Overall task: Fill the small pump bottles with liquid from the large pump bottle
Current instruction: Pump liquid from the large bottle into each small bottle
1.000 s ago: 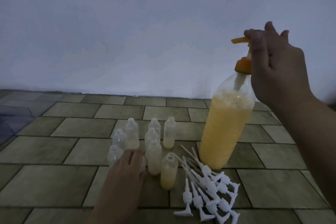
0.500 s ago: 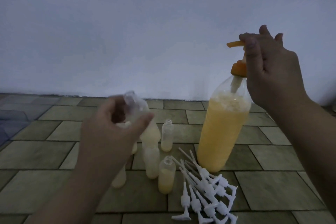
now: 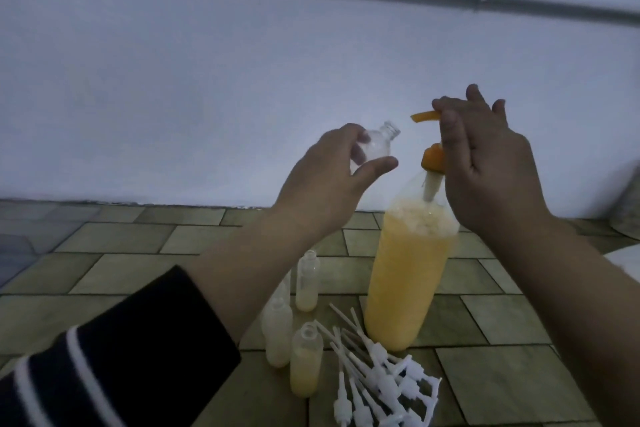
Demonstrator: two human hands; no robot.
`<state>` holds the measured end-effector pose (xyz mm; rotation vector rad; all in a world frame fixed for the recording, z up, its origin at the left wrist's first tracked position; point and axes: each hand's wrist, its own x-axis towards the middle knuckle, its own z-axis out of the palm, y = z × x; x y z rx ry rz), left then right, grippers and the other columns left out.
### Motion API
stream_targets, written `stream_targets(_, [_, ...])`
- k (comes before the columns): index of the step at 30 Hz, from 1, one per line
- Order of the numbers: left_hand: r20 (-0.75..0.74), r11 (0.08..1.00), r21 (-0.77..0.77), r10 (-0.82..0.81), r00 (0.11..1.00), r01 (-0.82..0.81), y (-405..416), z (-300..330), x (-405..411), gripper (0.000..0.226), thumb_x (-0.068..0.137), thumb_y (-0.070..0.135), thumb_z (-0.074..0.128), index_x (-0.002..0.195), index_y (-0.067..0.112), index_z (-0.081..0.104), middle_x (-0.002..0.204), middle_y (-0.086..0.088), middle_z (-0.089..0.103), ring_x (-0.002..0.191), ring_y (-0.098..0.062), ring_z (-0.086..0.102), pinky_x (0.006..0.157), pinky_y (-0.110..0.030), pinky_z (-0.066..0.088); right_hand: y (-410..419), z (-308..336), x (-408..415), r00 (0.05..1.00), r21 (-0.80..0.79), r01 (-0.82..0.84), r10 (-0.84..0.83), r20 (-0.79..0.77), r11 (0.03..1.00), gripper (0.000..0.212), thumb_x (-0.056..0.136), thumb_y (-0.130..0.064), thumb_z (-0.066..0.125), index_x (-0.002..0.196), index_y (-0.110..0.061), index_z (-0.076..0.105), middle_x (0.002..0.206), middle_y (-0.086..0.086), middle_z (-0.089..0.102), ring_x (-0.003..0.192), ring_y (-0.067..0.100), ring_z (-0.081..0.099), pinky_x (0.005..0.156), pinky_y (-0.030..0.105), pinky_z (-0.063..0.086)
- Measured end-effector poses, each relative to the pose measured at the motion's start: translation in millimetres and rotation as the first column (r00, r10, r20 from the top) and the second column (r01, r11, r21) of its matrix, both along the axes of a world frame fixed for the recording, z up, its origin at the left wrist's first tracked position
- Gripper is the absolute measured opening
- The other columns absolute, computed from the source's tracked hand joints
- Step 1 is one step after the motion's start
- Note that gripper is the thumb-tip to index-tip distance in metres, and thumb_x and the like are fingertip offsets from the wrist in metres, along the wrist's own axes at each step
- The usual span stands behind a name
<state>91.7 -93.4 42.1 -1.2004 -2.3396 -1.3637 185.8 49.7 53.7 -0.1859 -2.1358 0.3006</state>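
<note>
A large clear bottle [image 3: 408, 274] full of yellow-orange liquid stands on the tiled floor, topped by an orange pump [image 3: 433, 158] with its spout pointing left. My right hand [image 3: 491, 163] rests on the pump head, fingers curled over it. My left hand [image 3: 332, 180] holds a small clear bottle [image 3: 136, 146] in the air, its open mouth tilted toward the spout and just left of it. Several small bottles [image 3: 306, 282] with a little yellow liquid stand on the floor under my left forearm, partly hidden by it.
A pile of white pump tops [image 3: 377, 378] with long tubes lies in front of the large bottle. A pale wall [image 3: 242, 80] rises behind the tiled floor [image 3: 138, 270]. A grey object [image 3: 628, 201] sits at the right edge.
My left hand has lifted the small bottle up and to the right, from low over the group to just beside the pump spout. My right hand stays on the pump.
</note>
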Motion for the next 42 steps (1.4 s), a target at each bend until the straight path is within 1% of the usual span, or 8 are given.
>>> stream_targets(6, [-0.114,0.996,-0.091,-0.025,0.993,0.014,5.2,7.0,3.9,0.04,0.094,0.047,0.043,0.125,0.022,0.043,0.114,0.008,0.047,0.083,-0.008,0.05,0.071,-0.023,0.043,0.2,-2.0,-1.5,1.0,-0.001,0.004,-0.004,-0.008,1.0,0.05,0.099,-0.039,0.023,0.128,-0.013,0.054,0.137,0.002,0.051,0.141,0.014,0.023,0.11,0.01,0.001])
stream_targets(10, [-0.145,0.993,-0.105,-0.062,0.988,0.047,5.8,11.6,5.9,0.042,0.095,0.039,0.046,0.132,0.022,0.039,0.118,0.006,0.046,0.08,-0.008,0.047,0.069,-0.021,0.041,0.3,-2.2,-1.9,1.0,-0.006,-0.002,0.002,-0.007,1.0,0.051,0.099,-0.039,0.022,0.13,-0.012,0.053,0.138,0.002,0.051,0.142,0.013,0.023,0.112,0.014,0.003])
stream_targets(15, [-0.185,0.994,-0.098,-0.058,0.981,0.04,7.2,15.8,1.4,0.051,0.09,0.04,0.056,0.135,0.023,0.04,0.122,0.008,0.05,0.093,-0.007,0.046,0.078,-0.02,0.037,2.5,-4.1,-1.7,1.0,0.006,-0.003,0.003,-0.004,1.0,0.05,0.099,-0.039,0.023,0.13,-0.012,0.053,0.137,0.003,0.051,0.141,0.014,0.023,0.108,0.006,-0.001])
stream_targets(20, [-0.206,0.999,-0.054,-0.017,0.978,0.006,4.4,17.7,-1.6,0.049,0.085,0.042,0.061,0.129,0.024,0.049,0.118,0.01,0.057,0.097,-0.008,0.053,0.083,-0.023,0.041,2.6,-5.0,-1.3,1.0,0.032,0.01,-0.01,-0.007,0.999,0.059,0.096,-0.046,0.017,0.13,-0.012,0.052,0.137,0.003,0.052,0.141,0.017,0.024,0.114,0.022,0.008])
stream_targets(25, [-0.27,0.992,-0.125,0.0,0.963,-0.035,4.2,15.1,-1.1,0.046,0.088,0.046,0.056,0.13,0.027,0.049,0.121,0.011,0.056,0.099,-0.01,0.054,0.081,-0.025,0.041,-1.7,-12.7,-4.6,0.999,0.031,0.037,-0.037,0.002,0.999,0.063,0.096,-0.048,0.015,0.126,-0.01,0.054,0.135,0.004,0.053,0.141,0.018,0.025,0.115,0.024,0.009])
stream_targets(30, [-0.217,0.991,-0.133,-0.006,0.976,-0.024,0.3,18.7,-3.2,0.048,0.087,0.046,0.058,0.13,0.028,0.049,0.12,0.013,0.056,0.099,-0.01,0.053,0.083,-0.028,0.043,-1.1,-4.2,-0.4,0.995,0.076,-0.013,0.005,0.104,0.997,0.07,0.094,-0.054,0.01,0.129,-0.013,0.054,0.137,0.003,0.051,0.141,0.015,0.024,0.116,0.028,0.012])
stream_targets(36, [-0.26,0.991,-0.132,-0.011,0.966,-0.025,8.2,26.6,-3.4,0.05,0.086,0.046,0.059,0.131,0.028,0.048,0.121,0.012,0.056,0.099,-0.01,0.053,0.081,-0.025,0.04,0.0,1.3,3.0,1.0,0.029,-0.008,0.008,-0.007,1.0,0.053,0.101,-0.04,0.019,0.122,-0.013,0.059,0.127,0.004,0.059,0.137,0.016,0.032,0.113,0.025,0.012])
stream_targets(42, [-0.289,0.984,-0.171,-0.01,0.957,-0.042,13.3,17.2,-6.3,0.049,0.087,0.043,0.06,0.131,0.025,0.049,0.124,0.008,0.057,0.1,-0.012,0.053,0.081,-0.024,0.038,-1.4,-19.4,-11.4,0.995,-0.042,0.022,-0.026,-0.101,0.999,0.049,0.101,-0.035,0.022,0.113,-0.009,0.062,0.119,0.002,0.063,0.136,0.02,0.035,0.112,0.017,0.012])
